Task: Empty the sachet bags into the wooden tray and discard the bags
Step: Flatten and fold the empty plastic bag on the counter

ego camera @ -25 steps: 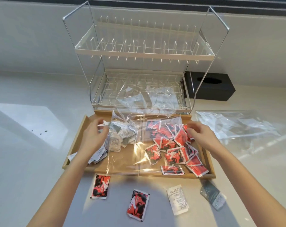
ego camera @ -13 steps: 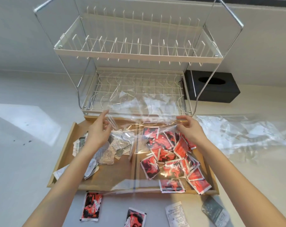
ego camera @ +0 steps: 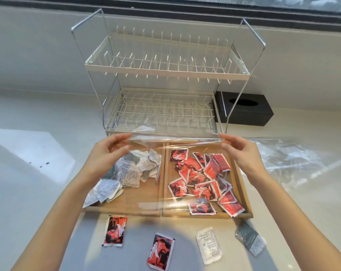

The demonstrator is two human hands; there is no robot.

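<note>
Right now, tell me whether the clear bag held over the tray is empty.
Empty: the clear bag hangs flat between left hand and right hand, sachets visible through it.

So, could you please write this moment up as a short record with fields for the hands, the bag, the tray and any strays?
left hand: pinching the bag's left edge
right hand: pinching its right edge
clear bag: empty, stretched above the tray
wooden tray: pale sachets left, red sachets right
counter: four stray sachets in front of the tray
</note>
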